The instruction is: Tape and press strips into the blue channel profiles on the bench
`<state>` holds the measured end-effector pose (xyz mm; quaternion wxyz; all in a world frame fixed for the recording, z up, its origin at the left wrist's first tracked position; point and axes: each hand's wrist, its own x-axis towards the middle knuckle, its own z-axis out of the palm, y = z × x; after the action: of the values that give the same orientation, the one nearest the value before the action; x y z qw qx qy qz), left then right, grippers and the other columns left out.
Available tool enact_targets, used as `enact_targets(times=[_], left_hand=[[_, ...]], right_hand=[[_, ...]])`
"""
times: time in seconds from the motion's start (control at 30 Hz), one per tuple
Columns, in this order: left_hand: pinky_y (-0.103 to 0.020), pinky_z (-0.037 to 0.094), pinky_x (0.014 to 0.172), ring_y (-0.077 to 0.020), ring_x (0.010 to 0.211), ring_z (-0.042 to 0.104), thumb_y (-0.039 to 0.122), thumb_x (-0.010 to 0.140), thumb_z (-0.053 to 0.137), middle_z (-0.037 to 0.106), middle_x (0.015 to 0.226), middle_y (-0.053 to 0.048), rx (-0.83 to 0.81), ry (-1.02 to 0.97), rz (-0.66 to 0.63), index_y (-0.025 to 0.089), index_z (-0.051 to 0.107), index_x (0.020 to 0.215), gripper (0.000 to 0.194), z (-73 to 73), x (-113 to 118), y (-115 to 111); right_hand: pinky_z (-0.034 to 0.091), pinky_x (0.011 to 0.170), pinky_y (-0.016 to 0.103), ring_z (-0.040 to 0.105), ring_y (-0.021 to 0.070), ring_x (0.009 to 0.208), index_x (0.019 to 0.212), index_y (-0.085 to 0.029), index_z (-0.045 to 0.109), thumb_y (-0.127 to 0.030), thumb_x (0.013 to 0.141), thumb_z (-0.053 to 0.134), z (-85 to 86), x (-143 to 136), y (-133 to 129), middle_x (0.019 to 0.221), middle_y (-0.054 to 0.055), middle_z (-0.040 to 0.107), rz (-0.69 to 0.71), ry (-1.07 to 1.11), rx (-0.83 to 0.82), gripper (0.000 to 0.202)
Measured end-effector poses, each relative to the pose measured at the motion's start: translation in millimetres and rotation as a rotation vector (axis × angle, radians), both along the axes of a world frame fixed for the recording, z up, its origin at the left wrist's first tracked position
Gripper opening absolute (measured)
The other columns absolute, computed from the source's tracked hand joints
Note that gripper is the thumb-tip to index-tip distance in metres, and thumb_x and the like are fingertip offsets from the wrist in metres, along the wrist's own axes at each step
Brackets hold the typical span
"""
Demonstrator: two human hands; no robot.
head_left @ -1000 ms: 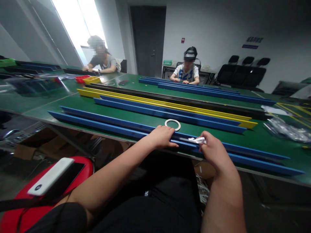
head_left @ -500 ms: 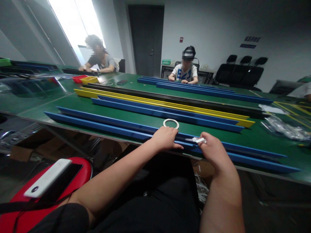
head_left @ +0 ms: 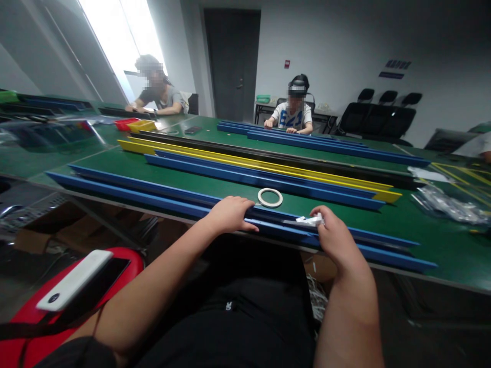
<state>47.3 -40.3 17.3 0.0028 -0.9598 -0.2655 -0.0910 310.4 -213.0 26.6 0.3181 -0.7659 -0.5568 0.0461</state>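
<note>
A long blue channel (head_left: 134, 197) lies along the near edge of the green table. My left hand (head_left: 231, 214) is wrapped over it, fingers on the far wall and thumb on the near wall. My right hand (head_left: 333, 229) pinches a crumpled white strip (head_left: 311, 220) above the channel's inside; the strip's exact nature is unclear. A roll of whitish tape (head_left: 270, 198) lies flat on the table just behind the channel, between my hands.
Behind lie another blue channel (head_left: 230, 176), yellow channels (head_left: 268, 166) and black ones (head_left: 330, 164). Clear plastic bags (head_left: 452, 204) are at the right. Two people sit across the table. A red stool (head_left: 132, 266) bears a white device (head_left: 76, 280) at lower left.
The near blue channel has slid to the left, and my left hand has moved left with it. My right hand has stayed nearly in place with the white strip.
</note>
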Motion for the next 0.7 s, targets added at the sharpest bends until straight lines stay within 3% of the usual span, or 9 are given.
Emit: enact_targets(times=[0.17, 0.33, 0.5, 0.6, 0.7], left_hand=[[-0.036, 0.044, 0.096, -0.0293, 0.115, 0.061, 0.077, 0.067, 0.064, 0.066, 0.125, -0.008, -0.044, 0.023, 0.027, 0.025, 0.057, 0.131, 0.083, 1.1, -17.5, 18.6], [-0.036, 0.045, 0.094, -0.0293, 0.113, 0.062, 0.075, 0.070, 0.063, 0.067, 0.123, -0.009, -0.057, 0.052, 0.014, 0.024, 0.055, 0.131, 0.080, 4.3, -17.8, 19.4], [-0.039, 0.042, 0.099, -0.0297, 0.117, 0.060, 0.075, 0.078, 0.054, 0.065, 0.125, -0.010, -0.071, 0.040, -0.026, 0.024, 0.051, 0.134, 0.075, 10.2, -3.1, 4.0], [-0.040, 0.041, 0.100, -0.0294, 0.117, 0.059, 0.072, 0.079, 0.055, 0.065, 0.124, -0.010, -0.075, 0.016, -0.100, 0.025, 0.048, 0.135, 0.074, 9.6, 20.6, -14.3], [-0.042, 0.041, 0.099, -0.0307, 0.117, 0.058, 0.069, 0.078, 0.059, 0.065, 0.121, -0.012, -0.052, 0.001, -0.094, 0.022, 0.047, 0.133, 0.073, 5.1, 51.6, -35.7]], right_hand=[[0.038, 0.068, 0.027, 0.058, 0.0186, 0.078, 0.081, -0.021, 0.057, -0.025, 0.087, 0.040, 3.1, 1.5, -5.3, 0.083, 0.004, 0.066, 0.030, 0.019, -0.053, 0.019], [0.029, 0.056, 0.026, 0.049, 0.0142, 0.058, 0.066, -0.021, 0.053, -0.051, 0.087, 0.053, 9.3, -2.1, -9.2, 0.062, 0.001, 0.058, -0.018, -0.002, -0.137, 0.036], [0.028, 0.054, 0.026, 0.051, 0.0139, 0.056, 0.070, -0.022, 0.055, -0.037, 0.083, 0.055, 8.8, -3.2, -8.6, 0.061, 0.000, 0.060, -0.014, -0.039, -0.166, 0.020], [0.031, 0.054, 0.025, 0.053, 0.0148, 0.056, 0.080, -0.023, 0.058, -0.030, 0.083, 0.050, 7.8, -2.9, -9.3, 0.061, 0.000, 0.062, -0.039, 0.011, -0.166, 0.011], [0.034, 0.057, 0.026, 0.056, 0.0166, 0.061, 0.084, -0.023, 0.055, -0.030, 0.083, 0.050, 6.3, -1.3, -9.6, 0.069, 0.002, 0.064, -0.059, -0.021, -0.084, 0.008]])
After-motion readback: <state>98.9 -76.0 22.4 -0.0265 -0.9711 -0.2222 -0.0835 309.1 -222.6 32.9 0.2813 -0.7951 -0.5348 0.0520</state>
